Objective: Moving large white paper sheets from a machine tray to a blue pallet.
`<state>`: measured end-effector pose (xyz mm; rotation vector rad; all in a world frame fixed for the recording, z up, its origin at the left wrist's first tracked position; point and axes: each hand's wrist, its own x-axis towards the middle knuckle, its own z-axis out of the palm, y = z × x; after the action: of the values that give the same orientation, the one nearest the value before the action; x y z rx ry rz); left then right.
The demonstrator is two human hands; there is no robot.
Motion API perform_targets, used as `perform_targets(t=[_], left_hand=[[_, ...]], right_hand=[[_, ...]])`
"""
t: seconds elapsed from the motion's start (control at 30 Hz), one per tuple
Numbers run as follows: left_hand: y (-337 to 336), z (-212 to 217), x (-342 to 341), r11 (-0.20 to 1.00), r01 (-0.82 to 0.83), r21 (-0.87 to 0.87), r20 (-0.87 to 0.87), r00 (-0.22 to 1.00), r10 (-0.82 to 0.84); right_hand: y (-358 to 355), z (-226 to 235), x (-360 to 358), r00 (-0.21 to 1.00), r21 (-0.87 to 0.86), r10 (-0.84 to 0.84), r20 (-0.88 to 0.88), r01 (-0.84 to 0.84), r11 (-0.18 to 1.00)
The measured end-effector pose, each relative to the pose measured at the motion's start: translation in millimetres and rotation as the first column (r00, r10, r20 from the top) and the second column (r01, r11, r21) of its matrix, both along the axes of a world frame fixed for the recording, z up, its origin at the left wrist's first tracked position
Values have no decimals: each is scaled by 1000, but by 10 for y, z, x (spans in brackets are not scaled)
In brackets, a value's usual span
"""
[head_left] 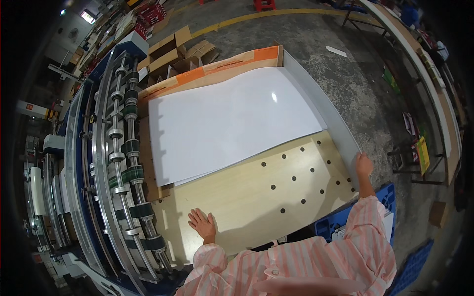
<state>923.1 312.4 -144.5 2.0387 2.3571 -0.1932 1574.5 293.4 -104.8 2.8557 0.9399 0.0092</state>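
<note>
A stack of large glossy white sheets (232,118) lies on the far part of a pale wooden board (237,209) dotted with dark round spots. The sheets' near edge is wavy, and their near left corner is slightly fanned. My left hand (202,224) is open, palm down with fingers spread, over the board's near left part; whether it presses on the wood I cannot tell. At the right, my right hand (364,165) grips the near end of a grey side panel (316,91) that runs along the sheets' right side.
A roller machine (123,158) with metal shafts and dark green belts borders the board on the left. Cardboard with orange tape (212,71) walls the far side. Open cardboard boxes (170,47) stand beyond. Blue plastic pallets (414,269) lie near right; a long table (434,79) lines the right.
</note>
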Motion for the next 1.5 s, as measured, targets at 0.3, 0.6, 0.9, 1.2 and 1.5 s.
perform_targets(t=[0.3,0.6,0.9,1.2,1.5], left_hand=[[110,-29,-148,991,-58,117,153,987,40],[1573,-4,-599,917,-269,295,537,841,74],[1980,-464,-1034,882,-467,-58,748,565,348],[2054,-369,-825,931,-348,111,620,756,209],[2014,-364,-1072,874,-483,-55,809,492,323]], right_hand=[[64,99,-75,996,31,3,-88,0,1000],[-56,-3,60,984,13,60,-168,-59,998],[-34,-49,9,995,-43,43,-94,-47,998],[-139,-28,141,999,13,20,-45,-19,1000],[-61,-85,-35,999,16,22,-36,-21,1000]])
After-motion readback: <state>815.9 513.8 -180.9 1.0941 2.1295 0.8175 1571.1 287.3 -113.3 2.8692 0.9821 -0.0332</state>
